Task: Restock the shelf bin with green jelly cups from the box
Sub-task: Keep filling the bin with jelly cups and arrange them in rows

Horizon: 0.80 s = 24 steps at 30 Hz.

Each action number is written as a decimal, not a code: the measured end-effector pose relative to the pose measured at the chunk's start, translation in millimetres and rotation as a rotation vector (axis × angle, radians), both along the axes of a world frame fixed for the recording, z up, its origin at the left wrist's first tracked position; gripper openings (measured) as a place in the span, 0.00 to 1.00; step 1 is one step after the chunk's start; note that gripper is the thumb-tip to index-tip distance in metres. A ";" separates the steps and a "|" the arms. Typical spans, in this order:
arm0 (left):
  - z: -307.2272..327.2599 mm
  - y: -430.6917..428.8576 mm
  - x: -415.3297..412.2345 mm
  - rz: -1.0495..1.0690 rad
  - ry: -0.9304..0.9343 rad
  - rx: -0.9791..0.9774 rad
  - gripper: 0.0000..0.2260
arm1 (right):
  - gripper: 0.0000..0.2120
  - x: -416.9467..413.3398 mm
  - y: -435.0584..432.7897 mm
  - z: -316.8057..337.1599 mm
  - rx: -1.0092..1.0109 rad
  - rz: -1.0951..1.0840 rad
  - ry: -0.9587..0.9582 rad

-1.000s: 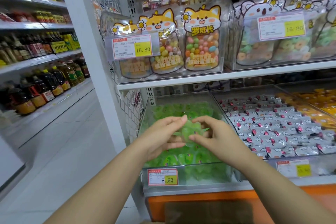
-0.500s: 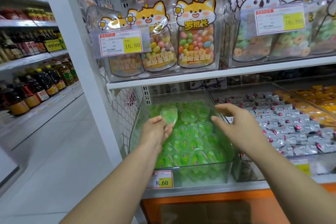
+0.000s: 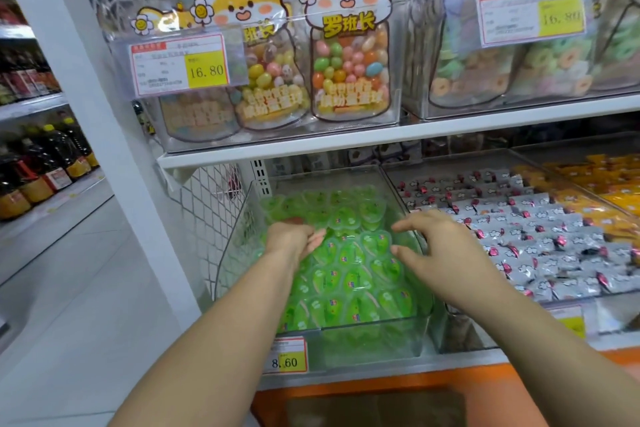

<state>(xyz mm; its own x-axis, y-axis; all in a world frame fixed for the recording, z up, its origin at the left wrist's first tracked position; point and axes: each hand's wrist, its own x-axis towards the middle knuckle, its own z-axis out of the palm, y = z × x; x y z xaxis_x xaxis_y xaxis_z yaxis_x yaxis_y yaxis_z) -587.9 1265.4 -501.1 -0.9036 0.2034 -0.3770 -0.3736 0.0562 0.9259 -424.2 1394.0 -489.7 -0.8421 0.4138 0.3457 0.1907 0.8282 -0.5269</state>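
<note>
Cups lie lids-up in bin, long axes unclear to me. My left hand curls onto them, grip unclear; right hand spread, empty.

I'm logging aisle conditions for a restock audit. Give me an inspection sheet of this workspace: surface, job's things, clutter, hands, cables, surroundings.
Surface: lower shelf carrying clear bins side by side.
Job's things: shelf bin filled with green jelly cups almost to its front wall; price tag reads 8.60; the box is not clearly seen.
Clutter: nothing seen.
Hands: left hand over the cups with fingers curled, hold unclear; right hand open, fingers spread above the cups.
Cables: nothing seen.
Surroundings: silver-wrapped candies in the bin to the right; candy bags on the shelf above; oil bottles across the aisle.
</note>
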 end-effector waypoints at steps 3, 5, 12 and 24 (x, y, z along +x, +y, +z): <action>1.8 -1.6 -0.9 -0.042 0.036 -0.041 0.14 | 0.14 -2.1 0.3 -1.2 -0.010 0.007 0.005; 4.5 -3.7 -0.4 -0.092 0.116 -0.141 0.16 | 0.13 -2.9 -0.1 -0.7 -0.014 0.008 0.009; 17.2 -14.5 -10.6 -0.490 0.901 -1.136 0.24 | 0.13 -3.8 -2.6 -1.7 -0.027 0.000 0.012; 11.6 4.7 -23.8 -0.732 0.730 -1.208 0.26 | 0.12 -5.3 0.2 -3.8 -0.009 0.006 0.008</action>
